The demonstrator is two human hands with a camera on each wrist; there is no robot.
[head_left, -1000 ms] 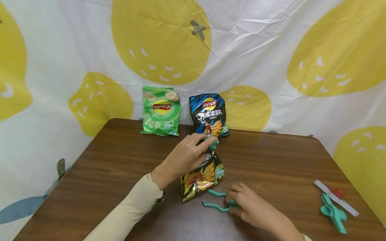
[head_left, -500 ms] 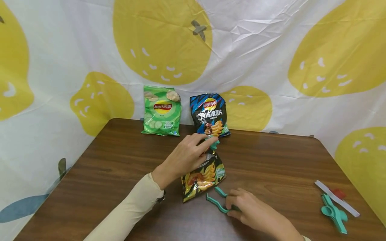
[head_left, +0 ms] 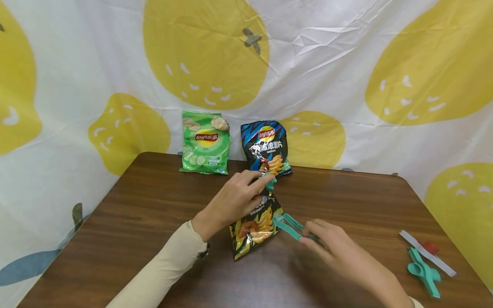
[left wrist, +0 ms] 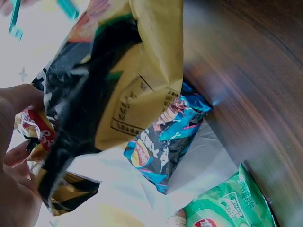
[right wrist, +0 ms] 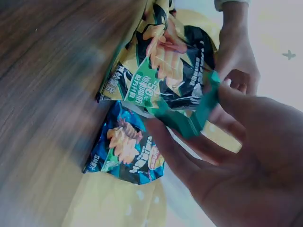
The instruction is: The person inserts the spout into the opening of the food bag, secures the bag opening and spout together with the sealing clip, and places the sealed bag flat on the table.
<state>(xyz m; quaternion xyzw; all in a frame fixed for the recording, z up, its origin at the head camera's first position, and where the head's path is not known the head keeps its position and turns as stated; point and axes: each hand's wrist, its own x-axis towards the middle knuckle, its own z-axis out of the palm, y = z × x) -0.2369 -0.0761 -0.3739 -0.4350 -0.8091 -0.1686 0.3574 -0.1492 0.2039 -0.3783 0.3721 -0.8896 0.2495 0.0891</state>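
Teal clip [head_left: 288, 229] nearer black-gold bag [head_left: 256, 229], in right hand [head_left: 335, 244]; bag's top apparently in left hand [head_left: 233, 199].

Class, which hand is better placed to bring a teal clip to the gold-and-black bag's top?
Probably the right hand: it holds a teal clip near the gold-and-black bag, whose upper part the left hand holds.

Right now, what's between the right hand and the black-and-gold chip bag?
A teal bag clip, held by the right hand, overlapping the black-and-gold chip bag in the head view.
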